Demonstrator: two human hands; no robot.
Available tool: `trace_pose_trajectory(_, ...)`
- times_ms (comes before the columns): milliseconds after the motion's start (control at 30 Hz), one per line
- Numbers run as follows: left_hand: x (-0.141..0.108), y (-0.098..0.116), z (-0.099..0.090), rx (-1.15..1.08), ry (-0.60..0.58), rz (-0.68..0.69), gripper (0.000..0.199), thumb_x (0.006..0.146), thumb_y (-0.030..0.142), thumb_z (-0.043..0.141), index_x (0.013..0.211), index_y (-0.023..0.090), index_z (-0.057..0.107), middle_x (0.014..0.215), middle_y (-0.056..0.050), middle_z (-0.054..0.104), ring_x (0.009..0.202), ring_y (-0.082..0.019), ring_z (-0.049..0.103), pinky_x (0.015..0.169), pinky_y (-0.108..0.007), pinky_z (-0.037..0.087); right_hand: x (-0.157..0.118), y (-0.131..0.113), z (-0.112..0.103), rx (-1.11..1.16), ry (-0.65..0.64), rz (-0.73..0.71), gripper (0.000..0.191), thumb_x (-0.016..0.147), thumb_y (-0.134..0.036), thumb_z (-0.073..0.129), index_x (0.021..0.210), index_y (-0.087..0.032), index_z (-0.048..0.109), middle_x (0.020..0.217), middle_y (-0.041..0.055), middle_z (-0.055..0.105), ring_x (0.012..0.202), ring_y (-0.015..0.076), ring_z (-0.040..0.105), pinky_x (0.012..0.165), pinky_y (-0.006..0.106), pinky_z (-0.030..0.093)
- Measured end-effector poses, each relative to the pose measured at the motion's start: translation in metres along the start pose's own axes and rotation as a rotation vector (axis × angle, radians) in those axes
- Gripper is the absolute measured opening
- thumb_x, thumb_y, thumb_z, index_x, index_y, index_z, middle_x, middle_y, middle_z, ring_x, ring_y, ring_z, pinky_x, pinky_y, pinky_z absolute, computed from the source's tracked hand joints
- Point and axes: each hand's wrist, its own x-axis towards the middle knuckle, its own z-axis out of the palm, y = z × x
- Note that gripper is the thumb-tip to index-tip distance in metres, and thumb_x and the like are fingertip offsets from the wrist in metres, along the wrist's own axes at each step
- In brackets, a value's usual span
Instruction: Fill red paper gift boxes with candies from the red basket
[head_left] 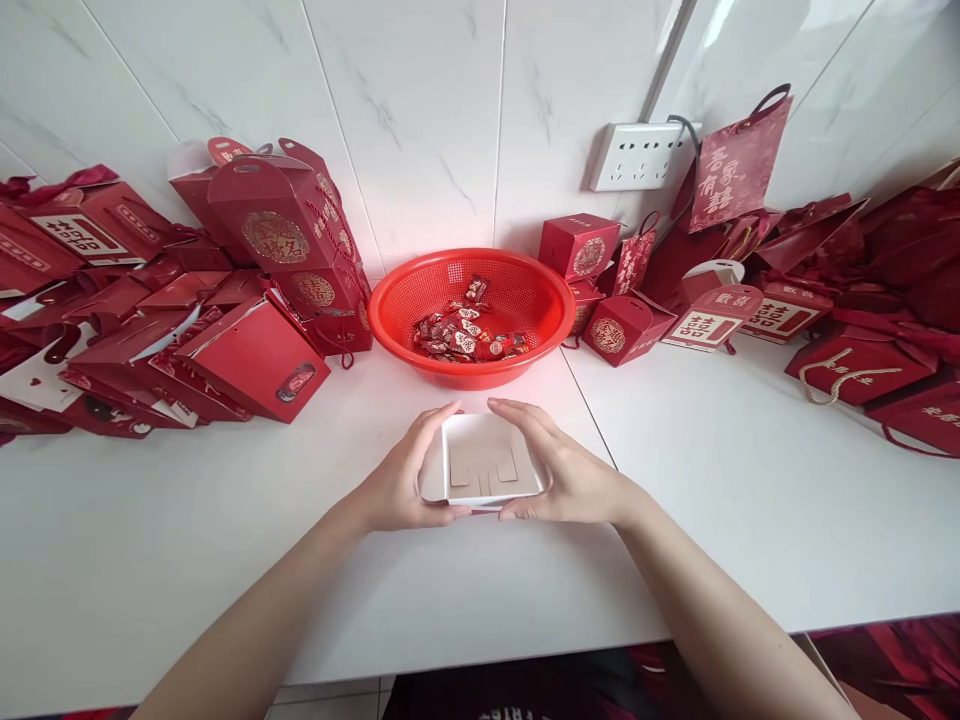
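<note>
A small box with a white inside stands open at its top between my two hands, over the white table. Slotted flaps show at its bottom. My left hand grips its left side, thumb at the near edge and fingers along the far corner. On the other side my right hand holds it the same way. Just beyond the box sits a red perforated basket with a heap of red wrapped candies in it.
Red gift boxes and bags are piled at the left. More red boxes and bags stand at the right. A white socket strip is on the tiled wall. The table's near edge runs below my forearms.
</note>
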Motion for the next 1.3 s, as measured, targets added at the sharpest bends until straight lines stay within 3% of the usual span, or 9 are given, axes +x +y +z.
trace_pose_trajectory(133,0.002,-0.014,0.008,-0.213,0.056,0.004,0.119,0.071,0.041,0.086,0.161,0.030,0.009,0.157,-0.018,0.035,0.142,-0.041,0.040,0.115,-0.059,0.039,0.002,0.014,0.008,0.084,-0.006,0.047,0.128,0.072,-0.062,0.081,0.163,-0.028,-0.002,0.168,0.0156,0.012,0.155,0.0349,0.014,0.124,0.055,0.023)
trace_pose_trajectory(267,0.005,-0.015,0.017,-0.385,-0.042,0.009,0.130,0.074,0.045,0.084,0.160,0.033,-0.013,0.159,-0.019,0.033,0.145,-0.040,0.039,0.113,-0.059,0.041,0.006,0.020,0.021,0.205,0.062,0.063,0.131,0.072,-0.071,0.076,0.163,-0.027,-0.006,0.170,0.0144,-0.002,0.157,0.0328,0.005,0.126,0.054,0.015)
trace_pose_trajectory(500,0.004,-0.010,0.021,-0.357,-0.078,-0.031,0.137,0.074,0.032,0.085,0.156,0.035,-0.025,0.157,-0.019,0.036,0.141,-0.039,0.045,0.105,-0.055,0.049,0.009,0.019,0.025,0.290,0.079,0.052,0.134,0.070,-0.074,0.075,0.162,-0.028,-0.009,0.168,0.0157,0.001,0.156,0.0346,0.008,0.124,0.054,0.019)
trace_pose_trajectory(600,0.003,-0.011,0.021,-0.359,-0.056,-0.073,0.131,0.076,0.030,0.082,0.157,0.036,-0.020,0.152,-0.019,0.041,0.132,-0.038,0.053,0.097,-0.051,0.056,0.007,0.020,0.022,0.233,0.047,0.037,0.136,0.069,-0.065,0.082,0.162,-0.030,-0.011,0.161,0.0176,0.018,0.150,0.0352,0.026,0.119,0.053,0.031)
trace_pose_trajectory(733,0.003,-0.012,0.020,-0.283,0.014,0.012,0.137,0.063,0.040,0.092,0.160,0.036,-0.005,0.150,-0.017,0.042,0.134,-0.041,0.050,0.105,-0.058,0.050,0.005,0.017,0.023,0.094,0.095,-0.021,0.135,0.068,-0.062,0.085,0.163,-0.030,-0.006,0.149,0.0179,0.032,0.138,0.0358,0.040,0.112,0.054,0.041)
trace_pose_trajectory(833,0.002,-0.013,0.019,-0.139,0.076,0.113,0.134,0.056,0.038,0.095,0.158,0.037,0.008,0.148,-0.014,0.043,0.132,-0.041,0.051,0.105,-0.059,0.050,0.004,0.015,0.024,-0.014,0.154,-0.126,0.134,0.067,-0.063,0.085,0.163,-0.030,-0.003,0.147,0.0189,0.034,0.137,0.0376,0.040,0.109,0.056,0.044)
trace_pose_trajectory(1067,0.001,-0.014,0.020,0.068,0.216,0.258,0.114,0.059,0.034,0.092,0.151,0.027,0.026,0.139,-0.018,0.050,0.122,-0.038,0.058,0.098,-0.056,0.054,0.004,0.011,0.019,-0.136,0.173,-0.201,0.127,0.073,-0.060,0.082,0.163,-0.029,-0.003,0.154,0.0199,0.032,0.142,0.0369,0.037,0.111,0.055,0.044)
trace_pose_trajectory(1200,0.002,-0.020,0.020,0.025,0.199,0.220,0.120,0.058,0.040,0.093,0.154,0.027,0.022,0.145,-0.019,0.046,0.127,-0.039,0.055,0.102,-0.056,0.052,0.004,0.010,0.017,-0.168,0.133,-0.162,0.127,0.075,-0.061,0.080,0.163,-0.025,-0.003,0.162,0.0205,0.024,0.149,0.0369,0.028,0.117,0.056,0.038)
trace_pose_trajectory(1300,0.005,-0.028,0.016,-0.061,0.178,0.117,0.129,0.062,0.043,0.091,0.160,0.029,0.008,0.158,-0.019,0.030,0.144,-0.043,0.037,0.115,-0.059,0.040,0.005,0.011,0.019,-0.233,0.163,-0.119,0.110,0.083,-0.057,0.074,0.163,-0.022,0.007,0.167,0.0205,0.011,0.154,0.0368,0.016,0.120,0.058,0.032)
